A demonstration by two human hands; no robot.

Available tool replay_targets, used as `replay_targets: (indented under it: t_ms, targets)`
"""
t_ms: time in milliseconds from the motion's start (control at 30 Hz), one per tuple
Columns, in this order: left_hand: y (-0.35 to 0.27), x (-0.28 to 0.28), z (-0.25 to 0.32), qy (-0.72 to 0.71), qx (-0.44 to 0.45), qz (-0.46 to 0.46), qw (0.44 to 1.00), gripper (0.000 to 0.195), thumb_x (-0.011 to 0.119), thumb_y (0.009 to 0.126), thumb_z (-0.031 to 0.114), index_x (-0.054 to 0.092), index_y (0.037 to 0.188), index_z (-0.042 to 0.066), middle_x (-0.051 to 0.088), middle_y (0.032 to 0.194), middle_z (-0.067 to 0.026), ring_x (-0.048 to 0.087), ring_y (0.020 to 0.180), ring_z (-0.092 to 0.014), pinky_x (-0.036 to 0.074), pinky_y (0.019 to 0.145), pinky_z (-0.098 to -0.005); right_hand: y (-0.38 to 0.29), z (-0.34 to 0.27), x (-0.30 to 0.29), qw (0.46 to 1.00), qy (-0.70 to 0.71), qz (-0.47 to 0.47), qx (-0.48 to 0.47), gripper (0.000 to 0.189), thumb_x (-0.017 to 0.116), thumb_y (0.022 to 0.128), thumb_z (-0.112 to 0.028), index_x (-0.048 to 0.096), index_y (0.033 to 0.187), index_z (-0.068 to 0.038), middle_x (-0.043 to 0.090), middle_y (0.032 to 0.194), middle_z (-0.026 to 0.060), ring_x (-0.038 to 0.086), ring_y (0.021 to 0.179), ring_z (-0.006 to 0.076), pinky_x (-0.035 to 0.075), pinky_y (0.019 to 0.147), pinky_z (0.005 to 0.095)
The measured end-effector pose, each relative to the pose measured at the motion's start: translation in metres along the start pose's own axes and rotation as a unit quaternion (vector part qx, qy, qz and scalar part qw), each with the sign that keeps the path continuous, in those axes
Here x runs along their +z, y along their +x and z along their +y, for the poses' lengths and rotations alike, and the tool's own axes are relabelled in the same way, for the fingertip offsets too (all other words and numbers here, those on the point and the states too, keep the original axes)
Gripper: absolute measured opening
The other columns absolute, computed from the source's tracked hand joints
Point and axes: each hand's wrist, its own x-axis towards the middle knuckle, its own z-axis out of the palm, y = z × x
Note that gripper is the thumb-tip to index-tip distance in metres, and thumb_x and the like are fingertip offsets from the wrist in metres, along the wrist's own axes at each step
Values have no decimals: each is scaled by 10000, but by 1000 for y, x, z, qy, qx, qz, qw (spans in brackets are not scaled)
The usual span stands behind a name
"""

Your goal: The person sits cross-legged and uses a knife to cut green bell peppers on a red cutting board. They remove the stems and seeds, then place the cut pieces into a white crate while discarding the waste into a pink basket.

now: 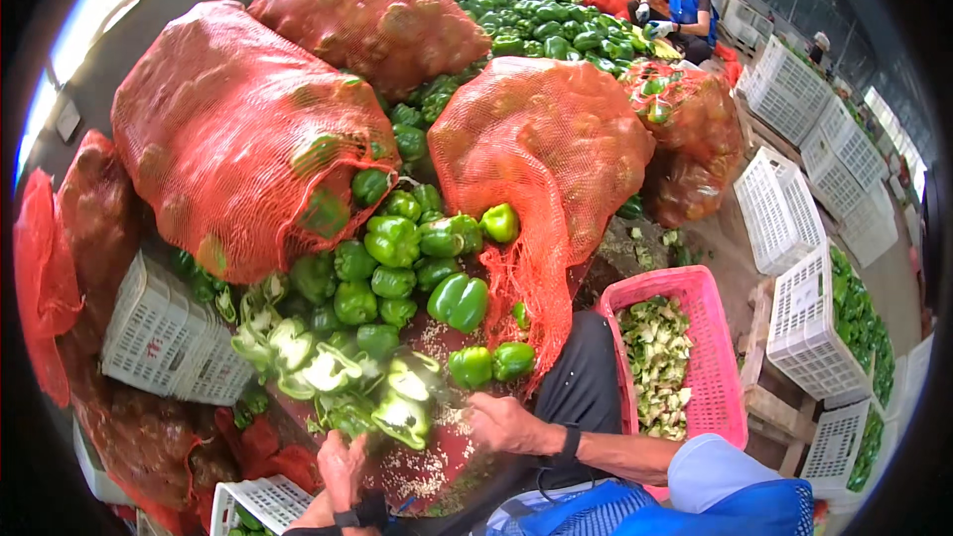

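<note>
My left hand [342, 465] is at the lower middle, its fingers against the near edge of cut green bell pepper pieces [346, 417]; its grip is unclear. To its right, my right hand [499, 424] is partly curled just below two whole peppers [491, 365]; whether it holds anything is hidden. Opened pepper halves [402, 417] with pale insides lie between and beyond the hands. Whole green bell peppers [391, 242] are heaped farther off, at the mouth of a red mesh sack [246, 126]. Pale seeds [424, 469] are scattered over the dark red surface.
A pink plastic basket [718, 357] holding pepper cores [655, 365] stands at my right. Full mesh sacks [536, 141] stand ahead. White crates [804, 327] line the right; others [171, 342] are at left. A co-worker [685, 7] sits by a pepper heap [551, 22].
</note>
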Motion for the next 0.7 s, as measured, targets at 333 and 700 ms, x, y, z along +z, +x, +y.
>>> replay_targets:
  t_ms: [333, 700]
  targets:
    - [126, 62, 221, -174, 163, 8, 971, 428, 795, 899, 219, 642, 1209, -34, 709, 832, -173, 672, 741, -217, 543, 677, -368, -17, 3, -61, 954, 204, 148, 162, 204, 473, 1081, -176, 583, 1036, -10, 556, 680, 30, 569, 536, 113, 459, 463, 291]
    - [187, 148, 294, 2, 164, 40, 986, 674, 759, 870, 280, 519, 1464, 68, 661, 1096, -302, 681, 977, -450, 560, 863, -502, -50, 29, -81, 976, 71, 148, 142, 318, 688, 813, 54, 586, 1113, 32, 537, 830, 95, 631, 588, 165, 519, 479, 327]
